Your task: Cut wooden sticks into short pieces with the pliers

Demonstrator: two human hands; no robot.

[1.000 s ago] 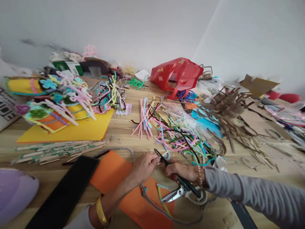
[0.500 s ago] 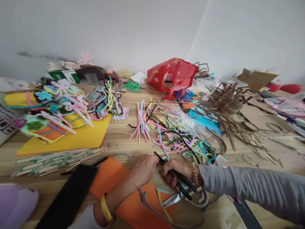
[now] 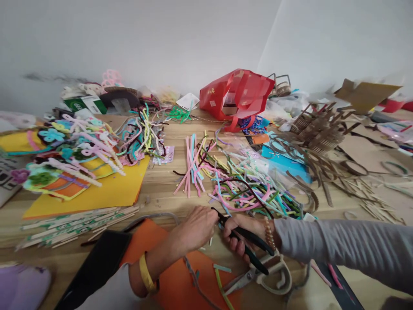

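Observation:
My right hand (image 3: 237, 228) is wrapped round a pair of pliers (image 3: 258, 263) with black handles, their jaws pointing up and left. Against the jaws, my left hand (image 3: 201, 226) is closed with its fingers pinched. A short pale end pokes out beneath it; what it grips is mostly hidden by the fingers. Below the hands lies an orange sheet (image 3: 174, 282) with short pipe cleaner pieces on it. Scissors (image 3: 242, 282) rest partly on that sheet, under the pliers. A heap of cut pipe cleaners (image 3: 238, 189) lies just beyond my hands.
A crossed bundle of pink and blue pipe cleaners (image 3: 190, 168) lies mid-table. On the left are fuzzy flower pieces (image 3: 93, 146), a yellow sheet (image 3: 129, 191), wrapped sticks (image 3: 74, 224) and a black flat object (image 3: 97, 267). A red bag (image 3: 216, 97) and brown woven baskets (image 3: 319, 129) stand farther back.
The view has shifted slightly. Both hands stay together at the pliers, which remain in my right hand. A pale end now shows below my left hand.

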